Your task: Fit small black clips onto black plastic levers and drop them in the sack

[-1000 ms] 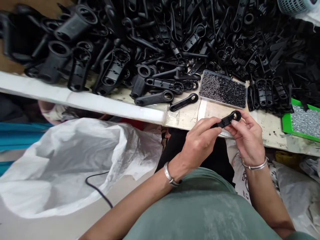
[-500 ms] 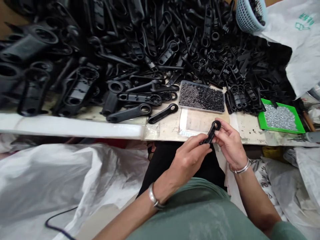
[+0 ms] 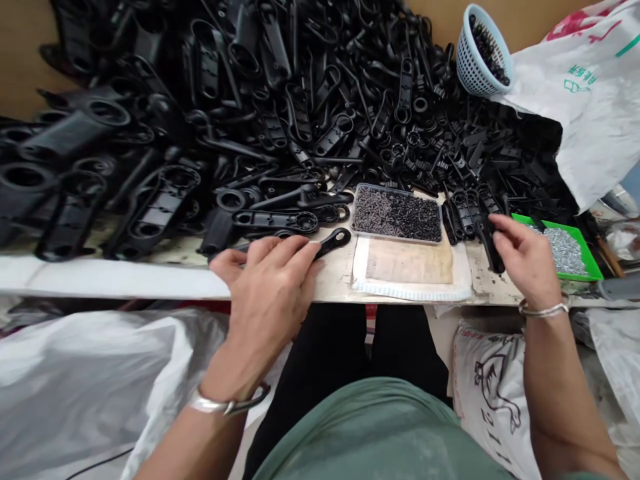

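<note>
My left hand (image 3: 273,287) reaches over the black handle parts at the table's front edge, its fingers bent down on them. What its fingertips grip, if anything, is hidden beneath it. A black part with a ring end (image 3: 336,241) sticks out past its fingers. At the right, my right hand (image 3: 530,257) has thumb and fingers closed on a black elongated part (image 3: 490,247), beside a row of small black parts (image 3: 466,212). Between the hands stands a clear box (image 3: 397,213) of small dark pieces, behind a stained pad (image 3: 410,261).
A large heap of black plastic parts (image 3: 300,113) covers the back of the table. A green tray (image 3: 593,267) of small metal pieces is at the right. Behind are a blue basket (image 3: 483,57) and a white sack (image 3: 595,100).
My hands have moved apart from the middle, left hand to the handle parts and right hand to the small-part row. The black part they held together is no longer between them. The view has shifted.
</note>
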`<state>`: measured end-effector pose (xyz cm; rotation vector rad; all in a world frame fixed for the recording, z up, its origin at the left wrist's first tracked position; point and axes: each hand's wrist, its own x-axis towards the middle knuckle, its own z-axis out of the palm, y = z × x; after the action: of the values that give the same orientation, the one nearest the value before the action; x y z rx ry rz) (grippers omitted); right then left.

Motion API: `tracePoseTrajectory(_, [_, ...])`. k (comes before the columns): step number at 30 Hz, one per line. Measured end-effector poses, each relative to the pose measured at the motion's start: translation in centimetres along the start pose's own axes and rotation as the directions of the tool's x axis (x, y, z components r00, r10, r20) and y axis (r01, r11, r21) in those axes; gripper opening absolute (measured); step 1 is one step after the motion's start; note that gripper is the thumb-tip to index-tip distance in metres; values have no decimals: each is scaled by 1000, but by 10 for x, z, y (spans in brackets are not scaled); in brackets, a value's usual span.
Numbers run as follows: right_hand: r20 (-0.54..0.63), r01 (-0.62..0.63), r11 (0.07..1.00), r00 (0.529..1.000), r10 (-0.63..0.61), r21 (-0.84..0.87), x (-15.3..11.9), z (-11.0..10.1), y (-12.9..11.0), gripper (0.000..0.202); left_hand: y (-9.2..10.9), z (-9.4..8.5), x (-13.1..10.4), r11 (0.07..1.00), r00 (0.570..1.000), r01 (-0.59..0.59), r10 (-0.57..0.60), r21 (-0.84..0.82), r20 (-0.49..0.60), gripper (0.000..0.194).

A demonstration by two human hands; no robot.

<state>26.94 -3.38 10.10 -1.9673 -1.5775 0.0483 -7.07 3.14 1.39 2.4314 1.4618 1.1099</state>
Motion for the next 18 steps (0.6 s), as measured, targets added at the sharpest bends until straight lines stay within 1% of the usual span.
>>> tracePoseTrajectory(2, [-56, 134, 978, 988, -144, -162, 28, 2, -9, 38, -3, 5, 0, 999, 1000, -18, 19, 32, -25, 21])
tracePoseTrajectory(4, [-44, 214, 930, 970, -237, -298, 53, 9, -14, 42, -3, 9, 0, 996, 998, -36, 40, 77, -49, 20])
tracePoseTrajectory(6, [-12, 215, 886, 971, -241, -411, 69, 19, -16, 44, -1, 11, 0, 993, 998, -39, 45, 114, -52, 19])
tracePoseTrajectory(9, [30, 152, 835, 987, -160, -528, 79, 31, -13, 40, 1, 12, 2, 991, 995, -4, 18, 135, -103, 18])
tracePoseTrajectory(11, [34, 144, 828, 988, -150, -542, 79, 33, -9, 38, 2, 11, 3, 992, 990, 18, 0, 128, -140, 20])
tracePoseTrajectory(13, [9, 167, 837, 982, -191, -520, 74, 30, -6, 38, 4, 8, 4, 996, 988, 26, -12, 91, -156, 21])
tracePoseTrajectory(15, [-25, 208, 851, 968, -251, -483, 65, 24, -7, 39, 9, 3, 5, 999, 989, 31, -24, 42, -149, 21])
tracePoseTrajectory(17, [-55, 223, 900, 963, -262, -375, 49, 21, -14, 38, 15, -3, 6, 999, 994, 34, -35, -12, -107, 20])
tracePoseTrajectory(18, [-47, 213, 941, 971, -233, -263, 40, 22, -20, 35, 19, -5, 7, 998, 996, 39, -42, -47, -77, 18])
